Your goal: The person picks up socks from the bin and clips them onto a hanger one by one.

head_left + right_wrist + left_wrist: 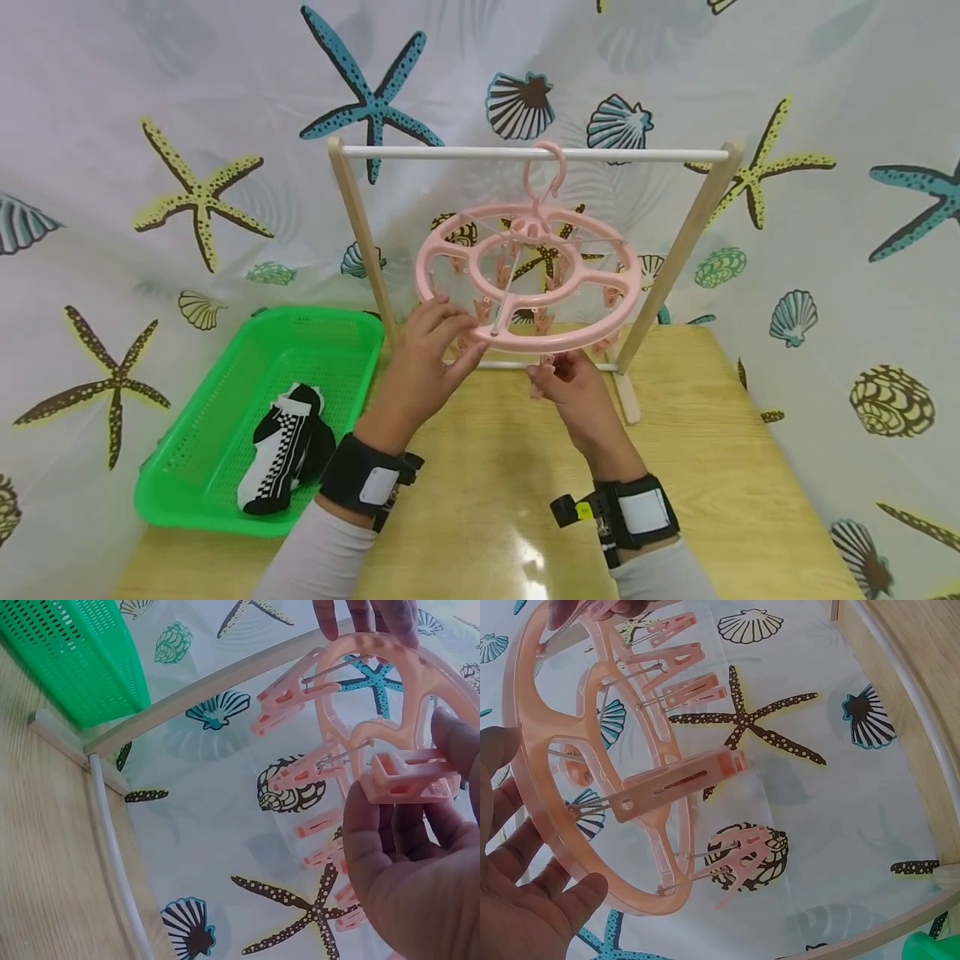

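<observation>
A pink round clip hanger [577, 342] hangs by its hook [561, 171] from the white rod of a small rack. Several pink clothespins dangle under its rings on short links. My left hand [423, 354] holds the front left of the outer ring, fingertips and thumb at the rim [555, 847]. At the front of the hanger, my right hand [581, 392] pinches a pink clothespin [405, 780] between thumb and fingers. In the left wrist view another clothespin [675, 784] hangs free, close to the camera.
The rack has wooden side posts [678, 258] and a white top rod [450, 153]. On the left of the wooden table [480, 517] sits a green perforated basket [198, 400] with black-and-white checked socks [273, 458]. A sheet printed with starfish and shells covers the back.
</observation>
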{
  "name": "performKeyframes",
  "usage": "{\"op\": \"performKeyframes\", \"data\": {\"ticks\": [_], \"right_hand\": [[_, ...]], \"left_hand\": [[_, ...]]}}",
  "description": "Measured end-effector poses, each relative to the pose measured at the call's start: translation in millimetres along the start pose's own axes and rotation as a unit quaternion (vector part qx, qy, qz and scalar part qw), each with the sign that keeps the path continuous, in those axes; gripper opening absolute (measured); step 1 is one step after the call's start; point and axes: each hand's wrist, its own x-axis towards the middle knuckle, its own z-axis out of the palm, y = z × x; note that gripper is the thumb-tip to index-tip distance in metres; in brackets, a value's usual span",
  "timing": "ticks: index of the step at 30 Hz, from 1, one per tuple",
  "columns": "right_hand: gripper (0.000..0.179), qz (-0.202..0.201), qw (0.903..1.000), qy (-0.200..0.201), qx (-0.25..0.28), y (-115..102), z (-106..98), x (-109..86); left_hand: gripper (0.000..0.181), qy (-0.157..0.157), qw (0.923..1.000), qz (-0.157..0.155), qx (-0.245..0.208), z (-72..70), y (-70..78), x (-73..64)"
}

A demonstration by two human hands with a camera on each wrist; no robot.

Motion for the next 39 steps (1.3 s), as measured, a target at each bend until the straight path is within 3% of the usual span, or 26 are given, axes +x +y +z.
{"op": "performKeyframes", "data": {"ticks": [6,12,15,18,20,23,27,30,35,39], "right_hand": [[0.020,-0.008,0.9995,0.027,0.013,2,0,-6.9],[0.018,-0.021,0.9989,0.038,0.019,-3,8,-3.7],[0.018,-0.017,0.9984,0.049,0.020,-4,9,-4.9],[0.019,-0.010,0.9983,0.055,0.019,-4,9,-6.4],[0.018,-0.013,0.9983,0.054,0.021,-3,8,-6.7],[0.018,-0.021,0.9981,0.053,0.023,-3,6,-6.6],[0.017,-0.028,0.9979,0.052,0.026,-3,5,-6.4],[0.018,-0.031,0.9977,0.055,0.025,-5,6,-6.6],[0.018,-0.035,0.9969,0.069,0.015,-7,7,-7.0],[0.019,-0.044,0.9964,0.071,0.010,-7,5,-6.1]], "left_hand": [[0.027,-0.010,0.9999,-0.002,-0.005,4.2,1.6,-7.1],[0.026,0.008,1.0000,0.004,-0.002,-1.4,-2.1,-5.3],[0.027,0.028,0.9995,0.003,-0.012,-4.8,-3.8,-11.5],[0.026,0.061,0.9974,-0.026,-0.030,-7.9,-10.1,-32.7],[0.026,0.063,0.9956,-0.063,-0.029,-10.7,-19.0,-54.6],[0.025,0.020,0.9904,-0.136,-0.001,-18.9,-38.2,-93.3],[0.030,-0.066,0.9715,-0.223,0.048,-43.2,-74.1,-136.9],[0.034,-0.117,0.9495,-0.283,0.069,-70.2,-104.2,-154.2],[0.052,-0.215,0.9014,-0.367,0.084,-108.4,-153.3,-161.4],[0.064,-0.290,0.8673,-0.396,0.083,-113.3,-184.0,-162.2]]}}
